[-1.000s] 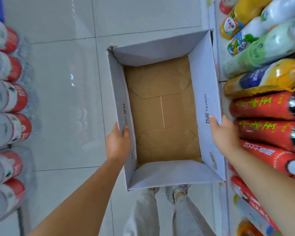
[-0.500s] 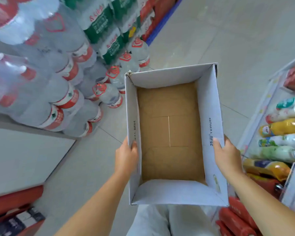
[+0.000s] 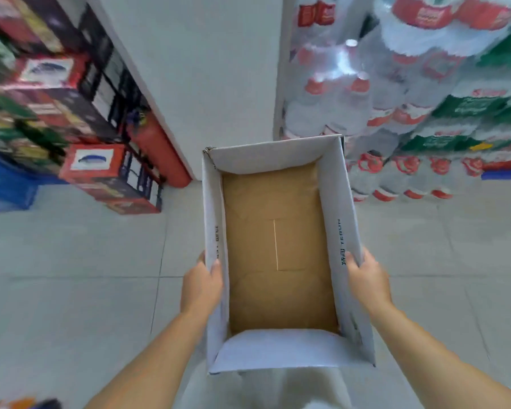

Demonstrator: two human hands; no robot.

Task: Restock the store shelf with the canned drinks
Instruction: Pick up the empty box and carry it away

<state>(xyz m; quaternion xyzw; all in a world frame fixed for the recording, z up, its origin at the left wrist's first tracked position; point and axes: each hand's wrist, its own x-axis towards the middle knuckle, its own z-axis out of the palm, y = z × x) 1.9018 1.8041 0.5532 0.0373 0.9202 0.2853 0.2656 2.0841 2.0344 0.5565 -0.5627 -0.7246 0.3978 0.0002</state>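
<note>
An open cardboard box [image 3: 344,202], white outside and brown inside, hangs in front of me with nothing in it. My left hand [image 3: 201,286] grips its left wall, thumb hooked over the rim. My right hand [image 3: 366,281] grips the right wall the same way. No canned drinks are in view.
Stacked packs of water bottles [image 3: 396,93] with red and green labels fill the upper right. Red and dark cartons [image 3: 95,169] are piled at the left beside a white pillar [image 3: 195,69] with a red base. A blue crate [image 3: 6,184] sits at far left. Grey tiled floor lies below.
I have turned away from the drinks shelf with the box; the water bottle stacks shifted from left to upper right, and cartons and a pillar came into view. Both hands keep their hold.
</note>
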